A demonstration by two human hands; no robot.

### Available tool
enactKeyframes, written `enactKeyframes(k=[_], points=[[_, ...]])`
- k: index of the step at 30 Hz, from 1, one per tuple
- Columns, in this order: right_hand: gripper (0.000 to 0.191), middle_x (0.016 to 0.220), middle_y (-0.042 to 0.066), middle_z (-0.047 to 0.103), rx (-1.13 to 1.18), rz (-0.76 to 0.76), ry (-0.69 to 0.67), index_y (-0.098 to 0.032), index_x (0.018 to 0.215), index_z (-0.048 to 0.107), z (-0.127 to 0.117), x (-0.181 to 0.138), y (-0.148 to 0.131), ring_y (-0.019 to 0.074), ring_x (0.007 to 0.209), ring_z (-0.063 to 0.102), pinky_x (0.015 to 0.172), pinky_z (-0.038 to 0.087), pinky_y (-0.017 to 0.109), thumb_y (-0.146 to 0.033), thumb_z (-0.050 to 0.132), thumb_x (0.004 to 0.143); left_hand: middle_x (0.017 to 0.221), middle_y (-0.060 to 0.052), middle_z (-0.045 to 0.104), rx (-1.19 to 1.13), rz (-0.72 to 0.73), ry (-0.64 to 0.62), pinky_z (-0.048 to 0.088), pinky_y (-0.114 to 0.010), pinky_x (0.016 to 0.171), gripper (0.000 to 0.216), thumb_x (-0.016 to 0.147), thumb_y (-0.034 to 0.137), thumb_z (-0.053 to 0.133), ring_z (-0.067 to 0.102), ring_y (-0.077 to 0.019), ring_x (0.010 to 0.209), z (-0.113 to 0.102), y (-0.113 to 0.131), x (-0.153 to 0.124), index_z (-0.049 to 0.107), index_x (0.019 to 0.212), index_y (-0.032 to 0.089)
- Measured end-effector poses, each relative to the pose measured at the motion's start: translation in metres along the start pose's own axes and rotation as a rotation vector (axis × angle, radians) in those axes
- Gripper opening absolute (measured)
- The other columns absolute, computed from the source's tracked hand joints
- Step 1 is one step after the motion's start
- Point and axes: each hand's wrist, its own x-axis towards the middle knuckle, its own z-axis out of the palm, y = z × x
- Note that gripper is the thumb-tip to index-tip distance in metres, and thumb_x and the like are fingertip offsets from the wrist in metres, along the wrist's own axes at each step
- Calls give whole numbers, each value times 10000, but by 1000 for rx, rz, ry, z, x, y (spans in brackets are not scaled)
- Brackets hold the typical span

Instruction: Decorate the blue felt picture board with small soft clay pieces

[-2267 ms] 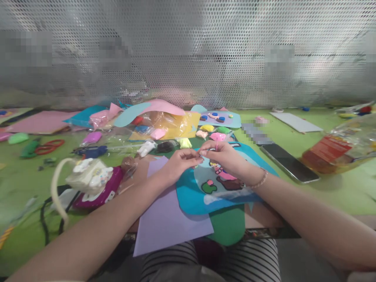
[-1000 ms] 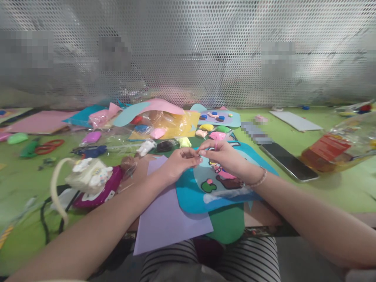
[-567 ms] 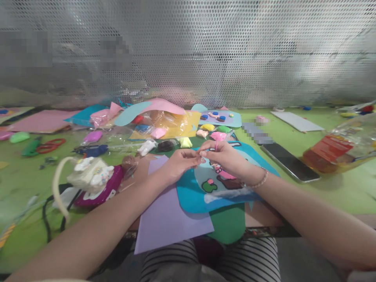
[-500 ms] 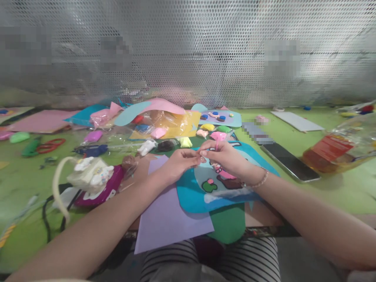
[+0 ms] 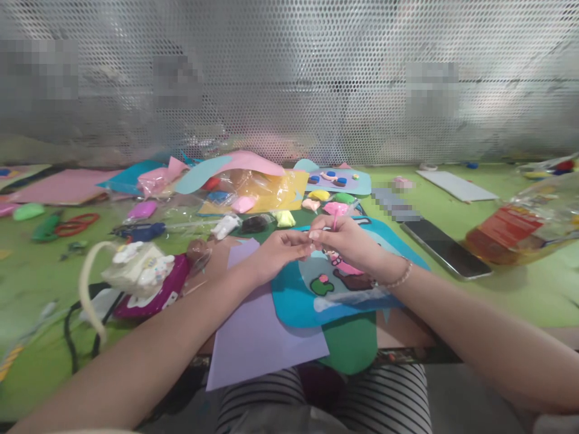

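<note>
My left hand [image 5: 287,252] and my right hand [image 5: 346,241] meet at the fingertips, both pinched closed. Whatever lies between the fingertips is too small to make out. Below them is a blue foam sheet [image 5: 289,307] bearing a picture with a pink figure, a green cactus shape [image 5: 322,286] and a brown shape. A strip of clear plastic lies along its lower part. Under that sheet are a lilac sheet [image 5: 266,349] and a dark green sheet [image 5: 353,343]. Small packs of coloured clay, among them a pale yellow one [image 5: 284,218] and a pink one [image 5: 335,208], sit just beyond my hands.
On the right lie a phone [image 5: 446,247] and a tilted bottle of amber liquid [image 5: 502,232]. A purple and white bag-like item [image 5: 154,283] with a cream handle stands left, near red-handled scissors [image 5: 78,225]. A perforated metal panel [image 5: 289,78] rises behind the green table.
My fingertips have shifted very slightly against each other, staying together above the blue sheet. Everything else on the table stays in place.
</note>
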Motion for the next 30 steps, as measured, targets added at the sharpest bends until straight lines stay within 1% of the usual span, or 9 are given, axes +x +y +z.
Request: enactKeyframes(k=[4, 6, 9, 13, 15, 17, 23, 27, 30], points=[[294, 534, -33, 533, 36, 19, -4, -156, 636, 535, -3, 1, 4, 73, 498, 466, 471, 352, 217, -399, 664, 738, 885, -52, 647, -68, 0, -93, 420, -260, 687, 304, 676, 412, 694, 527, -112, 698, 1, 1, -1, 687, 848, 161], [303, 551, -28, 543, 42, 26, -3, -156, 629, 530, -5, 2, 6, 72, 499, 470, 457, 343, 211, -406, 664, 735, 906, -70, 649, -101, -4, -70, 432, -271, 689, 336, 706, 459, 645, 547, -129, 714, 0, 2, 0, 679, 842, 154], [297, 579, -34, 536, -9, 36, 70, -150, 633, 559, -7, 3, 10, 48, 468, 405, 425, 298, 202, -407, 690, 704, 881, -76, 654, 46, 58, 116, 447, -308, 746, 365, 775, 492, 527, 577, -175, 790, -4, 2, 2, 660, 811, 154], [276, 567, -43, 501, -59, 51, 131, -149, 652, 609, -9, 4, 13, 39, 452, 334, 408, 256, 207, -406, 707, 679, 912, -65, 645, 634, 178, 466, 400, -360, 890, 235, 787, 379, 519, 564, -222, 931, -16, -3, 9, 633, 818, 175], [257, 538, -50, 467, -71, 41, 123, -150, 678, 636, -10, 4, 13, 43, 455, 318, 404, 234, 209, -399, 700, 688, 964, -74, 627, 857, 180, 541, 386, -383, 914, 211, 759, 336, 549, 545, -242, 984, -23, -9, 13, 617, 882, 178], [244, 510, -61, 426, -64, 37, 110, -154, 736, 663, -11, 5, 14, 45, 443, 291, 395, 205, 212, -396, 682, 710, 1003, -89, 605, 929, 139, 547, 401, -396, 897, 269, 731, 336, 577, 545, -251, 989, -29, -14, 15, 592, 942, 171], [280, 578, -42, 477, -13, 50, 103, -160, 803, 673, -15, 7, 20, 40, 432, 269, 386, 177, 219, -427, 667, 721, 1030, -92, 609, 625, 7, 535, 468, -371, 770, 409, 614, 269, 680, 607, -230, 853, -36, -15, 19, 559, 989, 159], [298, 511, -58, 400, -26, 56, 116, -162, 800, 664, -17, 7, 22, 50, 435, 263, 394, 185, 220, -448, 667, 718, 992, -82, 635, 347, 12, 568, 456, -350, 821, 421, 525, 233, 744, 594, -237, 943, -37, -13, 21, 585, 906, 153], [305, 485, -70, 345, -41, 44, 125, -152, 777, 656, -17, 8, 20, 49, 433, 234, 396, 160, 220, -452, 660, 720, 924, -75, 657, 143, -56, 511, 470, -330, 784, 431, 508, 269, 775, 613, -224, 892, -33, -9, 20, 604, 881, 139]])
